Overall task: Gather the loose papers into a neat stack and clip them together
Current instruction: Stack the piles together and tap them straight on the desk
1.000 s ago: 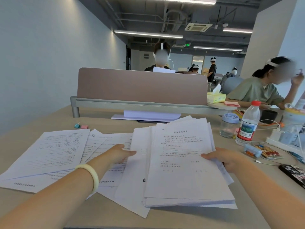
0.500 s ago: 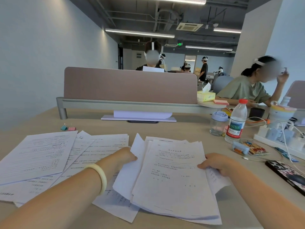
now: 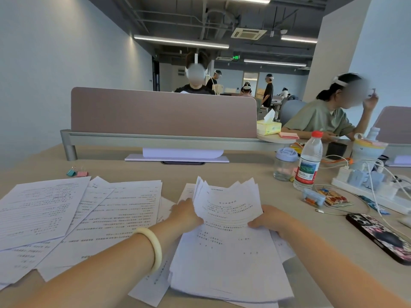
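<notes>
While the gathering step is only partly done, the bundle of white printed paper sheets lies on the pale wooden table directly in front of the person, its near half flat on the surface and its far half bent upward between the two hands, the top corners fanned and uneven. The left hand grips the bundle's left edge with curled fingers, though its thumb cannot be made out; the right hand grips the right edge, its thumb lying on the printed face. Neither hand is open. Further loose white printed sheets lie overlapped on the table to the left, beside the bundle and partly under the left forearm. Two small binder clips, one teal and one pink, sit at the far left, well apart from both hands. The step in hand appears to be squaring the held sheets; the next move probably calls for tapping the edges level, then drawing in the left-hand sheets before a clip is fetched
</notes>
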Available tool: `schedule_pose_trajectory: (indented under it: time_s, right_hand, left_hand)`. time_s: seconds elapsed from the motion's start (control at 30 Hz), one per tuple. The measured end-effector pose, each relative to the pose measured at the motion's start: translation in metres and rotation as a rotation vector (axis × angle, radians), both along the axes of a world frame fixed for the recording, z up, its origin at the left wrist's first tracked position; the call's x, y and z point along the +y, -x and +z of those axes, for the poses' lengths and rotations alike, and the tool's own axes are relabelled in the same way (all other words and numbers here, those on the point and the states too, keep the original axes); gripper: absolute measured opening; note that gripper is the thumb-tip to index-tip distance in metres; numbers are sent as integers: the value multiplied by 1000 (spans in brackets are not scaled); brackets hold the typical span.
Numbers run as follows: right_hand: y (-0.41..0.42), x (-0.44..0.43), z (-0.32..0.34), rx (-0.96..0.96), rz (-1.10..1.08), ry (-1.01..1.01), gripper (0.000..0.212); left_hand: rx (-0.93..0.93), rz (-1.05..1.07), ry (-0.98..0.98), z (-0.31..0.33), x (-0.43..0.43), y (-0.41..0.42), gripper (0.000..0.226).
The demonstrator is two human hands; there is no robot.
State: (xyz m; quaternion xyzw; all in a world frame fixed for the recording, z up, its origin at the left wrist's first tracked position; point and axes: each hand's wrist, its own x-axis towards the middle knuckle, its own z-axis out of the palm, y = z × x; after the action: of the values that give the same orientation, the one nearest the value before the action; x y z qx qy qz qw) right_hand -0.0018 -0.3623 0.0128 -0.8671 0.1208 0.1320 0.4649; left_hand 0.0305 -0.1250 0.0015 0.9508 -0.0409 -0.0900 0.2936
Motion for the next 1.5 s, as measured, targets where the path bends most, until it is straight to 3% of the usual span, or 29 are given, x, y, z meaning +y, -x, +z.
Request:
schedule_pose_trajectory:
  time_s: [0.07,0.17,0.33,0.47,0.53,0.67,0.77,0.93,1.03,1.1,1.17,1.23,1.3,1.37,1.5]
  right_hand:
    - [-3,8,1,-37,-1,12,38]
    - [-11,17,7,-15,-25,-114,38]
    - [-19,32,16,68,-46,-238,38]
    - [-24,33,14,92,-97,-299,30]
    - [-25,38,14,66,-100,-226,40]
    - [-24,53,12,-64,-38,188,61]
    - [-18,51,22,-114,-75,244,67]
    - [8,19,65,-196,-135,371,44]
    - [30,1,99,-290,-134,423,43]
    - [41,-8,122,-377,-129,392,43]
    - [54,-16,145,-459,-132,232,38]
    - [66,-22,162,-469,-90,-12,33]
    - [72,-25,170,-430,-17,-246,33]
    - [70,-25,164,-358,19,-386,30]
    - [45,-13,96,-147,-50,-423,28]
  left_hand:
    - [2,-17,-321,0,11,4,71]
    - [123,-48,-398,-4,27,4,90]
    - [51,-184,-369,12,30,9,63]
    - [48,-192,-268,20,39,10,57]
    - [45,-176,-259,17,45,9,58]
    - [27,-161,-260,15,49,9,60]
    - [36,-168,-272,15,50,11,63]
    - [50,-120,-239,12,53,13,88]
    - [96,-191,-35,24,43,26,81]
    - [135,-172,166,32,34,28,90]
    - [117,-92,347,41,25,22,106]
    - [120,-139,601,56,22,21,105]
    - [153,-248,856,75,24,27,81]
    - [229,-316,988,89,32,34,54]
    - [259,-217,955,74,51,29,43]
